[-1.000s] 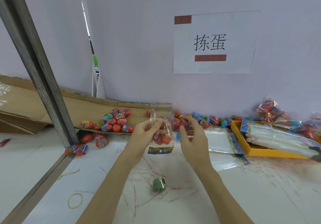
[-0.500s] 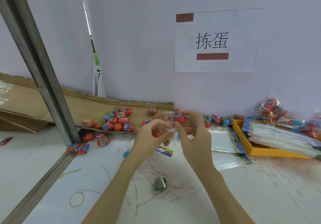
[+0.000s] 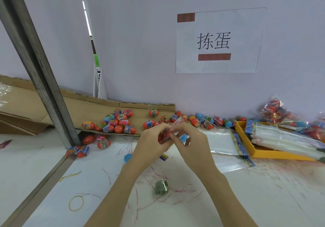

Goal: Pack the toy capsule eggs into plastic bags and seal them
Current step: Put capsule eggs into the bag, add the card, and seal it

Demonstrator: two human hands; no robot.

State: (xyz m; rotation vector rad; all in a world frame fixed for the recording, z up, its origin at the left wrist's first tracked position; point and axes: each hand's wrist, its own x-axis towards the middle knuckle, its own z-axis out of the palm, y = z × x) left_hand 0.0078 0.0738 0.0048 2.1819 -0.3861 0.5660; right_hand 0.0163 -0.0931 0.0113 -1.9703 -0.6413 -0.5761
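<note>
Both hands meet above the middle of the white table. My left hand (image 3: pixel 151 141) and my right hand (image 3: pixel 190 141) both grip a small clear plastic bag of capsule eggs (image 3: pixel 173 133), bunched between the fingers; red and blue eggs show through it. Most of the bag is hidden by my fingers. Loose capsule eggs (image 3: pixel 114 123), mostly orange and blue with printed wraps, lie on a cardboard sheet (image 3: pixel 84 107) behind the hands. Flat empty bags (image 3: pixel 221 143) with colourful headers lie just to the right.
A yellow tray (image 3: pixel 246 141) at right holds a stack of bags; filled bags (image 3: pixel 274 111) lie behind it. A green-wrapped egg (image 3: pixel 161 186), a blue egg (image 3: pixel 127 157) and a yellow rubber band (image 3: pixel 76 203) lie on the table. A metal post (image 3: pixel 40 79) slants at left.
The bag hung open between my hands a second ago. It has been lifted and bunched up, and my hands have closed together around it.
</note>
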